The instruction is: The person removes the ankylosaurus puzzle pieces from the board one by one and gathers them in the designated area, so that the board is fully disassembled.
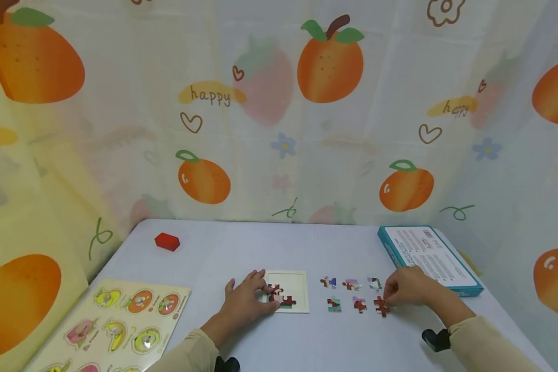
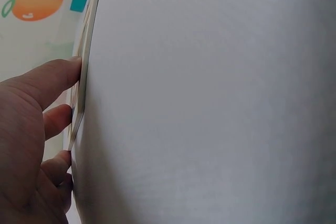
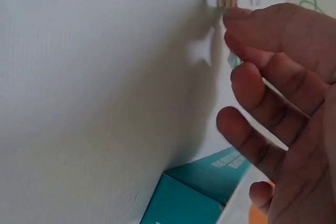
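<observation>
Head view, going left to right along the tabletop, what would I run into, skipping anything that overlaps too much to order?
Fruit board, left hand, puzzle tray, loose puzzle pieces, right hand.

A fruit-print backdrop (image 1: 260,170) (oranges (image 1: 330,67), mostly) behind a white table (image 1: 218,253).

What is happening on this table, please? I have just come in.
It looks like jigsaw work, partly done. A person's left hand touches the left side of the tray, where some fitted pieces fill the near left part and the rest is bare. The right hand pinches a brown piece. Five loose pieces lie in two rows between the tray and that hand.
</observation>
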Available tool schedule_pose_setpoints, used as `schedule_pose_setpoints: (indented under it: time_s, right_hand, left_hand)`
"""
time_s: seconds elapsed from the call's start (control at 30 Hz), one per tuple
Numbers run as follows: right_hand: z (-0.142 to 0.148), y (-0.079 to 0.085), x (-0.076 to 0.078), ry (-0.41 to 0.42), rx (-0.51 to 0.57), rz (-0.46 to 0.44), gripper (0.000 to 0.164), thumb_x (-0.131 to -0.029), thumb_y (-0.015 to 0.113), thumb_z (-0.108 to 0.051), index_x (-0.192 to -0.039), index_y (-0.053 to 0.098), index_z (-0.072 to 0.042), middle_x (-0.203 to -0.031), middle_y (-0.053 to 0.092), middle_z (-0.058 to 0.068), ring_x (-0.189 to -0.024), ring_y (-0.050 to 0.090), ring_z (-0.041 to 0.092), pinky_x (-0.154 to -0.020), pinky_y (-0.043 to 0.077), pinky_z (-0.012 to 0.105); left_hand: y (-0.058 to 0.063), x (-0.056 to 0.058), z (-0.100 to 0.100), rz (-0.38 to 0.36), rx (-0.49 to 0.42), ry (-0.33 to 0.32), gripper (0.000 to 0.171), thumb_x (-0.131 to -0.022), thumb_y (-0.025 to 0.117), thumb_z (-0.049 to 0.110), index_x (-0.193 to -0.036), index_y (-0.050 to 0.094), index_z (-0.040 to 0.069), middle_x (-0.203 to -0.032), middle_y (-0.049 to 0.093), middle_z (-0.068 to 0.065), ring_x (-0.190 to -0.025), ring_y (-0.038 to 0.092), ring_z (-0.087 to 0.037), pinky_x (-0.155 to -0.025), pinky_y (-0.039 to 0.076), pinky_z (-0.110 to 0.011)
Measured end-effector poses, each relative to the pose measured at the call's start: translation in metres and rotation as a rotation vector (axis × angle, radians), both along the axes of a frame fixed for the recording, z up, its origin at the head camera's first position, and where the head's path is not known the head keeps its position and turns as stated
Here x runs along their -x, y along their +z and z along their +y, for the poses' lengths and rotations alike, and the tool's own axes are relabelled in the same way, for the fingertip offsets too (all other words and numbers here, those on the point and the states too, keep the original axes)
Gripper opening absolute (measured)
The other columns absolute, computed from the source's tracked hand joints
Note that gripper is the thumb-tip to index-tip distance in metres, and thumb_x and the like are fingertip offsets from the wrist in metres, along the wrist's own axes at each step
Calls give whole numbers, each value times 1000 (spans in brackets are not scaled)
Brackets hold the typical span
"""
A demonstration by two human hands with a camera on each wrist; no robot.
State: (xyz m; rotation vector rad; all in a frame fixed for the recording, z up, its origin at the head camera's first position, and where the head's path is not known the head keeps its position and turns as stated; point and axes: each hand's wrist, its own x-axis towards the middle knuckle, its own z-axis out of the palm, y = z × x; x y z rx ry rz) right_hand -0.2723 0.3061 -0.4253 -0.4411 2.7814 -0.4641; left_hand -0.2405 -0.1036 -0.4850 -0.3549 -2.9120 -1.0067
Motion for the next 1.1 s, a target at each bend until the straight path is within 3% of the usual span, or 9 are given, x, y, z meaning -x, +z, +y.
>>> schedule_pose_setpoints:
  time_s: [0.17,0.3,0.47,0.6,0.7,0.83,1.1]
  right_hand:
    - [-11,8,2,-25,-80,-16,20,-77,84,-27,-69,66,-23,-66,58,-6,-71,51,16,-70,39,41]
    - [-36,19,9,-50,-63,-11,17,-79,82,-24,-73,66,-19,-68,58,-2,-70,52,17,-63,42,35]
    - [-92,17,15,55,-99,100,11,-84,77,-26,-75,71,-25,-68,57,-10,-72,50,14,-72,41,38]
    - [-140,8,5,142,-114,195,10,-83,77,-31,-74,74,-30,-66,57,-19,-68,47,9,-78,37,41]
    - [-166,3,-3,213,-94,236,7,-80,79,-34,-75,78,-30,-66,59,-21,-65,48,7,-74,37,39]
    - [-186,-4,-7,290,-91,279,8,-79,79,-37,-78,80,-29,-68,62,-22,-63,49,3,-69,36,34]
    - [-196,-10,-5,347,-120,338,5,-79,79,-33,-76,79,-29,-65,60,-23,-59,47,2,-64,35,30]
  left_hand:
    - [0,0,1,-10,-14,-5,31,-74,83,44,-86,62,24,-145,49,-10,-140,35,-31,-104,5,-70]
    - [1,1,1,-9,-4,-1,30,-76,82,45,-87,63,25,-146,48,-9,-140,34,-30,-104,5,-70]
    - [4,0,-4,-3,11,5,31,-76,81,47,-88,64,24,-147,47,-9,-140,34,-30,-105,6,-70]
    - [4,-1,-4,-6,0,1,31,-76,81,47,-89,65,24,-147,47,-9,-140,34,-30,-105,5,-70]
    - [1,0,-4,-9,-9,-8,31,-76,81,47,-90,64,25,-147,47,-9,-140,34,-30,-104,4,-71]
    - [-2,1,-4,-5,-10,-14,31,-76,81,48,-89,63,26,-147,47,-8,-140,34,-30,-104,4,-70]
    - [-3,2,-3,-4,-1,-6,31,-76,81,48,-89,63,26,-147,47,-7,-140,34,-29,-104,4,-70]
